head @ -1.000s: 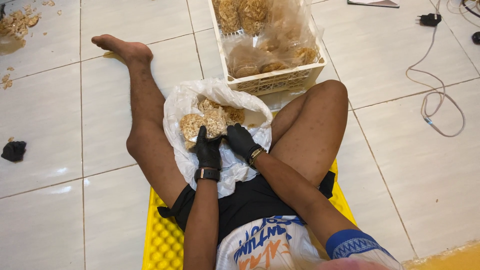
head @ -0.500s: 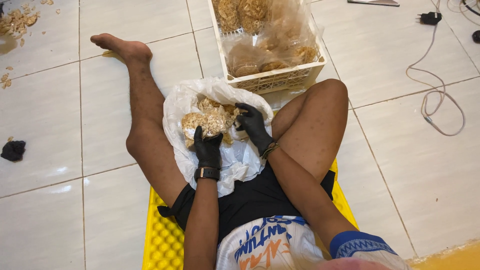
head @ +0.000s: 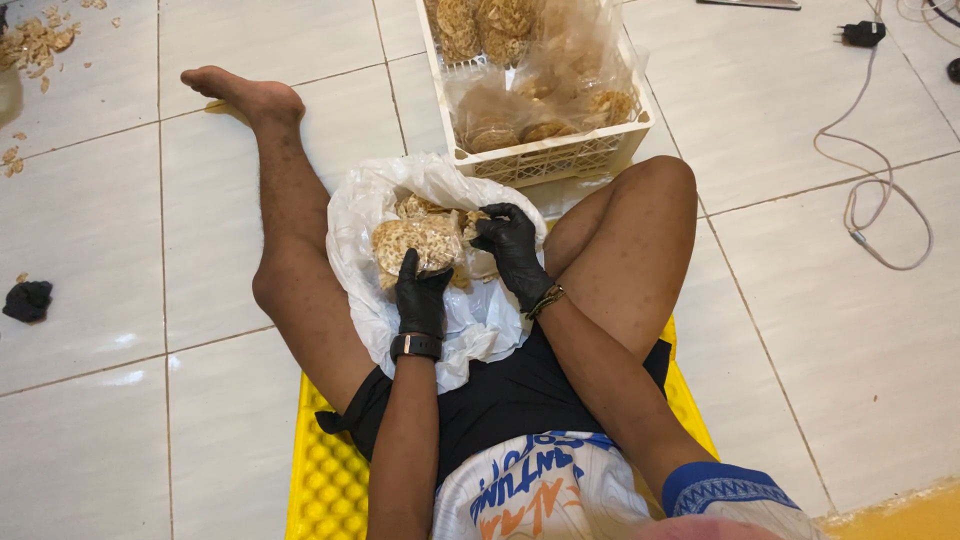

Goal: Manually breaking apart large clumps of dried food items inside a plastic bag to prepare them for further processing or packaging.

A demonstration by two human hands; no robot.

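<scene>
I sit on the tiled floor with a large white plastic bag (head: 372,262) open between my legs. It holds round, pale brown crackers (head: 412,241). My left hand (head: 420,295), in a black glove with a wristband, grips the near edge of a stack of these crackers. My right hand (head: 512,250), also in a black glove, closes on the right side of the same stack inside the bag. Both hands touch the crackers.
A white plastic crate (head: 545,156) with clear bags of crackers stands just beyond the bag. A yellow mat (head: 325,475) lies under me. Cracker crumbs (head: 35,45) lie at the far left, a black cloth (head: 27,299) at left, a cable (head: 880,180) at right.
My right hand has moved up and right along the stack. The crackers have been gathered and lifted a little inside the bag.
</scene>
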